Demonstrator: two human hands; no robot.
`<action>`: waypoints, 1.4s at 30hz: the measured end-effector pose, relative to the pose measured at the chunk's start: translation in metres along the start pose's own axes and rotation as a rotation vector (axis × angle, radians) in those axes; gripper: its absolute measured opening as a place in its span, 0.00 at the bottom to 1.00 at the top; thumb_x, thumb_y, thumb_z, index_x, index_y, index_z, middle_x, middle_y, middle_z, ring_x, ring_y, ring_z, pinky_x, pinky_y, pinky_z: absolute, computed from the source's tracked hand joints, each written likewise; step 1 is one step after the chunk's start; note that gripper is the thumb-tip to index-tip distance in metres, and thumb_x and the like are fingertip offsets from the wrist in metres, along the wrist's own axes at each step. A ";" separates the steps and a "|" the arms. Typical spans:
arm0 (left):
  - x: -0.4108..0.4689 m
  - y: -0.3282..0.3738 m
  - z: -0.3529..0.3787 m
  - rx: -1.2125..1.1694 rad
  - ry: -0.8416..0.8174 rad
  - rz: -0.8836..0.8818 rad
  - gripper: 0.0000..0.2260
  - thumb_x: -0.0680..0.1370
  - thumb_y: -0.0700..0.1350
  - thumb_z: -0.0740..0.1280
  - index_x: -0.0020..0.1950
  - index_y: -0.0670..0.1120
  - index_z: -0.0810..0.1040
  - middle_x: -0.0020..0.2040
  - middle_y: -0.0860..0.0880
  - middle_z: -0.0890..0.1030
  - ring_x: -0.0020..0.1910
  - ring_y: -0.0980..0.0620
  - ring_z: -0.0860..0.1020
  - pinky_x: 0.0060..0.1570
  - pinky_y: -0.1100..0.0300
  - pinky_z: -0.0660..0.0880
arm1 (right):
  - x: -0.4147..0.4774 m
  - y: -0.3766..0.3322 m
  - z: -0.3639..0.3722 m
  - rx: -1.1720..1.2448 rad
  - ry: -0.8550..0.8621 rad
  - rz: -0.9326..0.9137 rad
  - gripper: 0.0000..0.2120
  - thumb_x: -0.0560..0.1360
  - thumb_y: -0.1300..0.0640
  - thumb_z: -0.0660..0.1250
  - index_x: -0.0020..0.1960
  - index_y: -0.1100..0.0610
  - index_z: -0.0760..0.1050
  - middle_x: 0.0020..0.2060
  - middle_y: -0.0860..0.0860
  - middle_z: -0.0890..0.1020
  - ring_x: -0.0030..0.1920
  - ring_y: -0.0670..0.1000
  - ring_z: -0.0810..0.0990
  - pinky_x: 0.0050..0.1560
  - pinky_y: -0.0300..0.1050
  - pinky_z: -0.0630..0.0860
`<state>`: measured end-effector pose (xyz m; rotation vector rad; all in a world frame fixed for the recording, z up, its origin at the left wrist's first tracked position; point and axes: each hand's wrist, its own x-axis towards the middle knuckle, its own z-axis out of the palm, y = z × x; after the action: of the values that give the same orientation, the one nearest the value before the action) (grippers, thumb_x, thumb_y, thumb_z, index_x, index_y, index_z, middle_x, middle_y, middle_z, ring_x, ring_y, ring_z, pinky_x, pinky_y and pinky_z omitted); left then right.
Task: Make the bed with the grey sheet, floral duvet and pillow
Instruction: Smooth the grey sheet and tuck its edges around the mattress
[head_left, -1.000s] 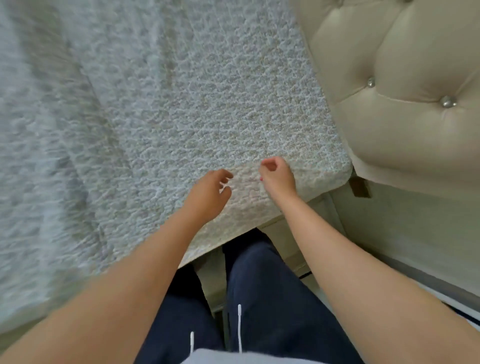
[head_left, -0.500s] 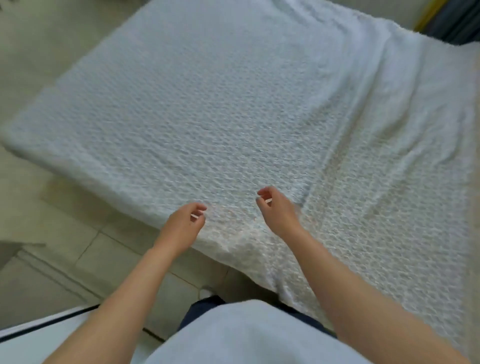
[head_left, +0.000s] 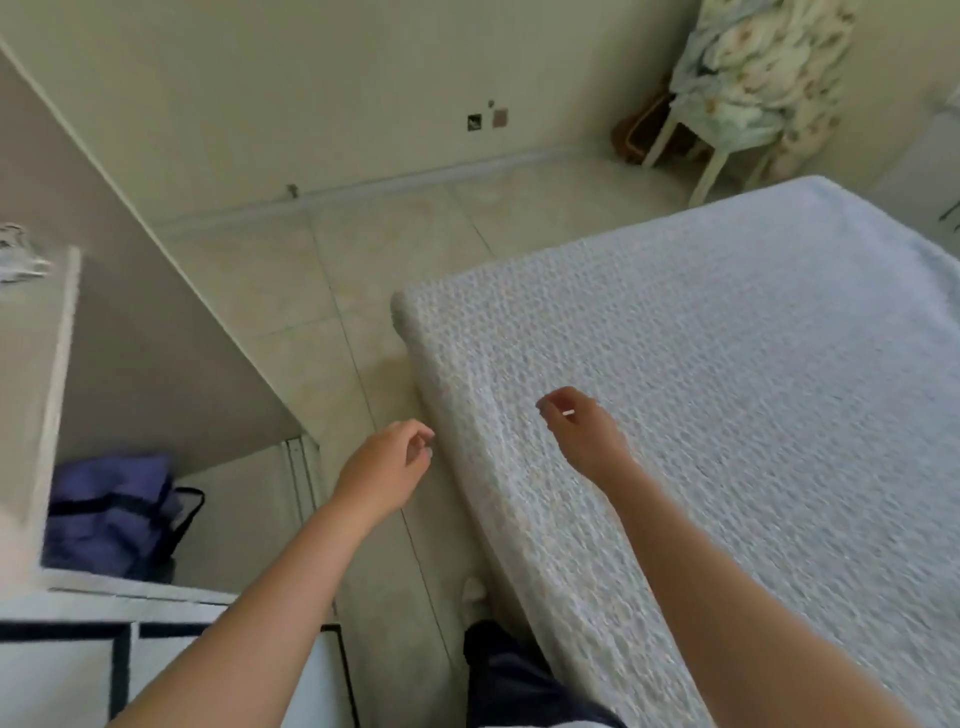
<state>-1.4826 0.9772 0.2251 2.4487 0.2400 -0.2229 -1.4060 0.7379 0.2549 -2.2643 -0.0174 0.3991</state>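
At the far left stands a white cabinet (head_left: 36, 395) with something blurred on its top. Below it a purple bag (head_left: 111, 514) with black straps sits on the floor, against the brown wall. A white surface with dark lines (head_left: 93, 654) fills the lower left corner.

The tiled floor (head_left: 322, 270) runs from there back to the cream wall, which carries two small plates (head_left: 485, 120) low down.

The left hand (head_left: 387, 470) hangs over the floor, just beside the bed's near edge. Its fingers curl inward, thumb close to the fingertips; the grip is loose and holds nothing. Below it a white-shod toe (head_left: 474, 590) shows by the bed's side, with dark trousers (head_left: 506, 675) lower down.

The right hand (head_left: 582, 428) hovers over the bed, near its edge. Its fingers are also curled, thumb and forefinger nearly meeting; the grip is empty, and whether it touches the cloth I cannot tell.

The bed (head_left: 441, 364) stretches from the middle to the right. The sheet (head_left: 727, 395), pale grey and bubbly in texture, covers its top and falls over the near side and the far corner.

Up at the right, well apart from the bed, the duvet (head_left: 763, 67), floral in green and cream, is draped over a white chair (head_left: 711, 161) by the wall. No part of it lies on the bed.
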 end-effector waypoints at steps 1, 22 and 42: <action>0.019 -0.007 -0.014 0.013 0.002 -0.006 0.09 0.78 0.46 0.65 0.58 0.50 0.77 0.50 0.54 0.78 0.50 0.51 0.77 0.51 0.52 0.75 | 0.025 -0.014 0.008 -0.001 -0.021 -0.022 0.11 0.81 0.48 0.59 0.57 0.52 0.76 0.50 0.45 0.78 0.51 0.49 0.79 0.47 0.41 0.69; 0.392 -0.142 -0.221 -0.114 0.165 -0.140 0.09 0.80 0.44 0.62 0.59 0.50 0.76 0.55 0.54 0.74 0.53 0.56 0.74 0.53 0.59 0.72 | 0.451 -0.211 0.141 -0.017 -0.207 -0.065 0.09 0.79 0.53 0.62 0.55 0.57 0.76 0.49 0.51 0.81 0.49 0.53 0.80 0.48 0.43 0.72; 0.819 -0.176 -0.296 0.125 -0.402 0.144 0.08 0.80 0.44 0.62 0.58 0.52 0.76 0.54 0.54 0.73 0.52 0.57 0.74 0.50 0.65 0.69 | 0.756 -0.270 0.149 0.251 0.110 0.453 0.10 0.79 0.56 0.61 0.59 0.56 0.73 0.49 0.52 0.79 0.49 0.54 0.80 0.48 0.47 0.76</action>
<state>-0.6995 1.3939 0.1670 2.4650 -0.1290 -0.6725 -0.6998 1.1342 0.1506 -2.0259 0.5790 0.4814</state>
